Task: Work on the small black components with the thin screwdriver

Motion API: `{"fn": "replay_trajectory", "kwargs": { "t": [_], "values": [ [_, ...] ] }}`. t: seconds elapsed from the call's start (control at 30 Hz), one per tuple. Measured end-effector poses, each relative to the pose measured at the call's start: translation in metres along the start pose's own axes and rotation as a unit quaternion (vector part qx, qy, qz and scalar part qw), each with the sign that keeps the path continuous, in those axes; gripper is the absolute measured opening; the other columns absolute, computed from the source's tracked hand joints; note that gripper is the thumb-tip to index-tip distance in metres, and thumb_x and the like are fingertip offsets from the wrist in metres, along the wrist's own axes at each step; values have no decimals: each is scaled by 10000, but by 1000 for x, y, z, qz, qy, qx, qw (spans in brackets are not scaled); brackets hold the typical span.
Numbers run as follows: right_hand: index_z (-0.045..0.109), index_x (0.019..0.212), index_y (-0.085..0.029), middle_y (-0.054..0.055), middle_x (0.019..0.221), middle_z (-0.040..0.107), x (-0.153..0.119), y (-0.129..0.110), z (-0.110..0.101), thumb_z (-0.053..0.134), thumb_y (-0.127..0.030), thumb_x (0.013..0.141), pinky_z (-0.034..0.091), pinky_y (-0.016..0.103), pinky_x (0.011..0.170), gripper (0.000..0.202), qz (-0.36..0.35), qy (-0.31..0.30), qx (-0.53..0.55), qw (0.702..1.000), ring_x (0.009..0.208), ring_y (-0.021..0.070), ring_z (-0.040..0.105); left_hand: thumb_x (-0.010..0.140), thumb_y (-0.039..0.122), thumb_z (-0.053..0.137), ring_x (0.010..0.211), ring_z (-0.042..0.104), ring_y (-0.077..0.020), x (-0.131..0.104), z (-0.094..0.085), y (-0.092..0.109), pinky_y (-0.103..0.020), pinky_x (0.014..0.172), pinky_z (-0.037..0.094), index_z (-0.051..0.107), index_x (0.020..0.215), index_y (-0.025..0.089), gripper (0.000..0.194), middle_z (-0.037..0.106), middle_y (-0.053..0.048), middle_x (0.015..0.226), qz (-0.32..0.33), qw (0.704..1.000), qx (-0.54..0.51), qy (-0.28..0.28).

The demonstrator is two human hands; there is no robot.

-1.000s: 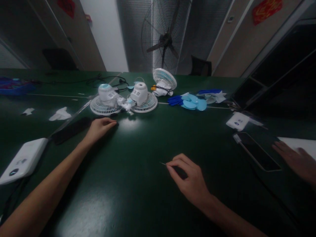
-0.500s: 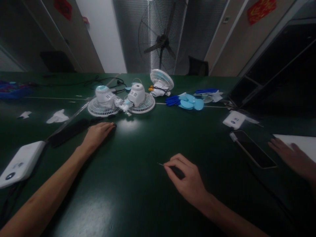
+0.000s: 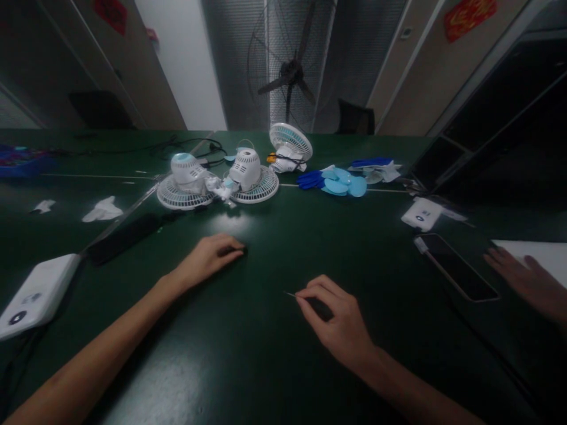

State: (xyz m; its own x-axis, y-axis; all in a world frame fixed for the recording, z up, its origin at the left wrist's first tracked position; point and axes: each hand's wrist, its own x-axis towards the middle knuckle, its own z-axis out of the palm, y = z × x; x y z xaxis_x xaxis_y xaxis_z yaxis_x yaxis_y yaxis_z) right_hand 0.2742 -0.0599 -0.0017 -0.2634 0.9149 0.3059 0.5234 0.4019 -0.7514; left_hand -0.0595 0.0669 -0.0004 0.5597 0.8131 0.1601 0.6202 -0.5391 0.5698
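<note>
- spanning the view, the dark green tabletop (image 3: 248, 360) lies beneath both hands.
- beyond the hands are the white fans (image 3: 246, 170), two grille-down side by side, a third tilted behind; the left hand is nearer to them.
- the right hand (image 3: 341, 321) is on the near side, its thumb and forefinger pinched on a thin rod.
- the left hand (image 3: 204, 258) is leftward and farther out, its fingers bent, tips close together; whether they grip anything i cannot tell.
- the thin rod (image 3: 289, 294) juts from the right fingers, its long axis nearly crosswise, free end leftward and slightly away, toward the gap between the hands and well apart from the left fingers; its other end is hidden.
- a small dark patch (image 3: 245, 251) shows at the left fingertips, perhaps only shadow.
</note>
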Motion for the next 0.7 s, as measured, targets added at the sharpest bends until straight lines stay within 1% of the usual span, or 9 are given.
{"fn": "replay_trajectory", "kwargs": {
  "t": [0.03, 0.1, 0.13, 0.2, 0.27, 0.4, 0.53, 0.7],
  "values": [
    [738, 1000, -227, 51, 980, 678, 0, 0, 0, 609, -186, 1005, 580, 313, 731, 135, 1, 1, -7, 1000, 821, 181, 685, 1037, 411, 596, 1033, 688, -237, 0, 12, 19, -359, 898, 551, 746, 1152, 233, 260, 737, -89, 1152, 34, 998, -35, -31],
    [739, 990, -225, 48, 969, 676, 0, -1, 1, 613, -178, 995, 568, 318, 741, 134, 0, 1, -20, 1000, 817, 181, 683, 1030, 350, 635, 1053, 678, -220, -1, 36, 53, -351, 934, 542, 729, 1129, 220, 188, 736, -80, 1107, 97, 988, -96, -66],
    [738, 982, -223, 47, 962, 675, 0, -1, 1, 613, -174, 990, 562, 318, 738, 135, -2, -3, -24, 1000, 814, 181, 682, 1029, 319, 643, 1063, 673, -214, -3, 46, 66, -348, 946, 535, 715, 1144, 217, 169, 732, -77, 1106, 110, 984, -115, -79],
    [732, 964, -216, 47, 942, 670, -1, -2, 1, 606, -165, 979, 546, 313, 714, 137, -10, -10, -30, 999, 800, 180, 678, 1015, 275, 665, 1059, 662, -208, -6, 59, 82, -342, 938, 526, 693, 1160, 217, 158, 722, -71, 1094, 119, 979, -136, -92],
    [725, 953, -210, 47, 929, 665, -2, -3, 0, 600, -162, 973, 529, 305, 685, 135, -17, -19, -36, 999, 788, 179, 674, 999, 249, 682, 1038, 651, -205, -9, 64, 86, -334, 908, 522, 680, 1166, 220, 170, 710, -66, 1086, 113, 978, -144, -96],
    [711, 938, -210, 43, 920, 657, -3, -3, -1, 602, -165, 967, 506, 297, 673, 122, -21, -22, -50, 998, 784, 176, 667, 980, 229, 695, 982, 635, -197, -9, 61, 83, -322, 858, 517, 673, 1137, 212, 160, 689, -63, 1051, 105, 978, -154, -96],
    [707, 924, -210, 40, 921, 657, -3, -2, 0, 602, -168, 963, 490, 287, 652, 120, -15, -31, -63, 997, 758, 169, 656, 986, 215, 690, 1004, 632, -201, -8, 59, 83, -329, 877, 512, 669, 1169, 217, 184, 689, -64, 1067, 111, 975, -162, -108],
    [713, 923, -207, 35, 915, 664, -3, -2, 0, 604, -170, 959, 491, 279, 644, 120, -28, -35, -62, 997, 734, 162, 650, 980, 215, 710, 978, 640, -183, -11, 60, 84, -302, 844, 518, 654, 1218, 222, 245, 666, -58, 1093, 81, 976, -168, -115]
  ]
}}
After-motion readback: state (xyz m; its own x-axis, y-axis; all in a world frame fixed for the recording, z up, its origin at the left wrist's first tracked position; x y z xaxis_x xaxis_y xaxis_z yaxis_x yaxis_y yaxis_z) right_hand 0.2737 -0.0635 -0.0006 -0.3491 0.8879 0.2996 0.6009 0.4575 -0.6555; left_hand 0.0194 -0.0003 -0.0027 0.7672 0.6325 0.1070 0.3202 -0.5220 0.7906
